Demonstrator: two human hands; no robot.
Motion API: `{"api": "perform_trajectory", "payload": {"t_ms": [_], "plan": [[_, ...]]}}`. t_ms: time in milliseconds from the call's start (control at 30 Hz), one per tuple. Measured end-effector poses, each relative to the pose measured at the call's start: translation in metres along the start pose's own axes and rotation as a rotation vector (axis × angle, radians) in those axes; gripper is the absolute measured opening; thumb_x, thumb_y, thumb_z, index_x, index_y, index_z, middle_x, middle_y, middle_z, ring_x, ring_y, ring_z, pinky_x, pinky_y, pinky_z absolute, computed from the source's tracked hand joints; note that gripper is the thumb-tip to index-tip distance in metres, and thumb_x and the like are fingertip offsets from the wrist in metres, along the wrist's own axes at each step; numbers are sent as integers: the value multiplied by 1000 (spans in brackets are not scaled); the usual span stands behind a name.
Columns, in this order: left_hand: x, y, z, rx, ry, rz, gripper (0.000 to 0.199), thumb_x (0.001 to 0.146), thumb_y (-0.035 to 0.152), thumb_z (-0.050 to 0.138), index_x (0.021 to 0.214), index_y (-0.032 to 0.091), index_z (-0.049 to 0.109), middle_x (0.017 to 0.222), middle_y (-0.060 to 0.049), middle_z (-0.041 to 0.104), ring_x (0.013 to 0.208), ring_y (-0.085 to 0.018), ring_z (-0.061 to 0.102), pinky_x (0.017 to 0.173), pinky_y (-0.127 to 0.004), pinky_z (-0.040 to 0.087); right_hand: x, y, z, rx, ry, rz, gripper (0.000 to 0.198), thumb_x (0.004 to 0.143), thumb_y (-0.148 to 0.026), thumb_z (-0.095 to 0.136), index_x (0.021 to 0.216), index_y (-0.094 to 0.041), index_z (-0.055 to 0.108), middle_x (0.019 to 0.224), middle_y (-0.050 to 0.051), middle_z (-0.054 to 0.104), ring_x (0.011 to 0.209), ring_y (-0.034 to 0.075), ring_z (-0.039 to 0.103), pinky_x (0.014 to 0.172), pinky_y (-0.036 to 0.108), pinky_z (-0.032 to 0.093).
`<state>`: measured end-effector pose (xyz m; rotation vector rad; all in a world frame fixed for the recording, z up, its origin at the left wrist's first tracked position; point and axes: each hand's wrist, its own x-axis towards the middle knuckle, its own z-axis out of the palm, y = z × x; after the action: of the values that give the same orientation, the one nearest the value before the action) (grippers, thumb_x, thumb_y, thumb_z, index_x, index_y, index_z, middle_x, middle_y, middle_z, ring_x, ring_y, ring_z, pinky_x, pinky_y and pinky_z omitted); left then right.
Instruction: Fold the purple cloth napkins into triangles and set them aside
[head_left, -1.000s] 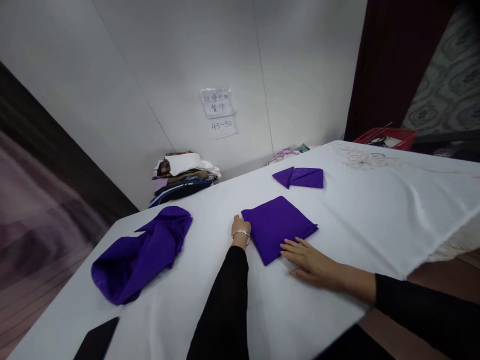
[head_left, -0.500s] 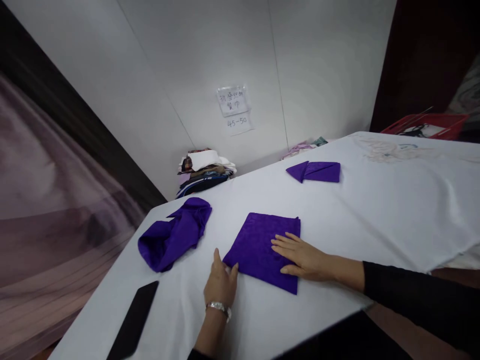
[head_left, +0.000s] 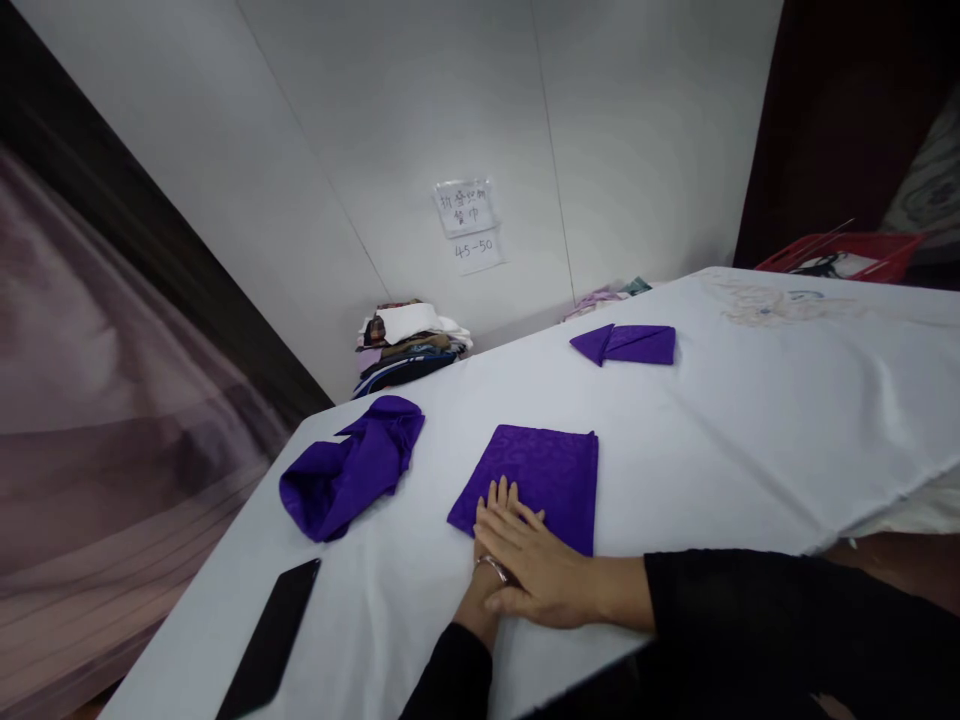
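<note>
A purple cloth napkin [head_left: 544, 465] lies folded flat into a four-sided shape on the white-covered table. My left hand [head_left: 501, 495] rests on its near left part, fingers stretched out and pointing away from me. Across the back of that hand lies my right hand [head_left: 536, 565], its fingers extended, hiding much of the left hand. A bracelet [head_left: 491, 570] circles my left wrist. Neither hand grips anything. The napkin's near edge is partly covered by the hands.
A crumpled purple cloth [head_left: 352, 470] lies to the left, and a black phone-like slab [head_left: 270, 640] nearer me. Farther back sits an arrow-shaped folded purple napkin [head_left: 626, 344]. Stacked clothes [head_left: 409, 345] stand beyond the table [head_left: 720, 430]. A red basket [head_left: 892, 258] is at the back right.
My left hand has moved from the napkin's left corner onto the napkin. My right hand has slid left and nearer me, from the napkin's right side onto my left hand.
</note>
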<state>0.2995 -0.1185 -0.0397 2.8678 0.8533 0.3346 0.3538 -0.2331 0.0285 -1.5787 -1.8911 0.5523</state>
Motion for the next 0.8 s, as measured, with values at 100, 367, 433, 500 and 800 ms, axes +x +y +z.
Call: {"api": "perform_trajectory", "payload": {"t_ms": [100, 367, 433, 500, 800], "plan": [[1, -4, -5, 45, -87, 56, 61, 81, 42, 46, 138, 29, 30, 145, -1, 30, 137, -25, 10, 109, -44, 20, 2, 19, 3, -35, 1, 67, 82, 84, -59, 38, 144, -18, 1, 150, 12, 1, 136, 27, -3, 107, 51, 1], [0, 7, -23, 165, -171, 25, 60, 88, 43, 29, 137, 10, 32, 146, -10, 24, 136, -26, 15, 110, -45, 15, -19, 76, -10, -263, 76, 279, 79, 83, -66, 29, 143, -16, 16, 148, 14, 15, 136, 27, 8, 108, 50, 6], [0, 7, -23, 154, -157, 27, 62, 88, 48, 27, 137, 10, 32, 146, -10, 24, 135, -26, 15, 110, -45, 15, -25, 90, -17, -334, 110, 310, 79, 82, -67, 28, 142, -15, 22, 147, 15, 19, 135, 29, 12, 107, 50, 8], [0, 7, -22, 147, -148, 33, 63, 88, 50, 25, 137, 10, 31, 146, -10, 24, 135, -26, 16, 110, -45, 16, -30, 104, -25, -388, 124, 341, 81, 81, -69, 28, 140, -14, 27, 146, 16, 22, 134, 30, 14, 107, 50, 9], [0, 4, -19, 197, -138, 50, 65, 88, 53, 23, 138, 12, 30, 146, -9, 25, 135, -26, 17, 109, -46, 18, -42, 147, -56, -540, 191, 465, 80, 82, -69, 20, 140, -15, 28, 146, 13, 25, 134, 27, 17, 107, 49, 12]]}}
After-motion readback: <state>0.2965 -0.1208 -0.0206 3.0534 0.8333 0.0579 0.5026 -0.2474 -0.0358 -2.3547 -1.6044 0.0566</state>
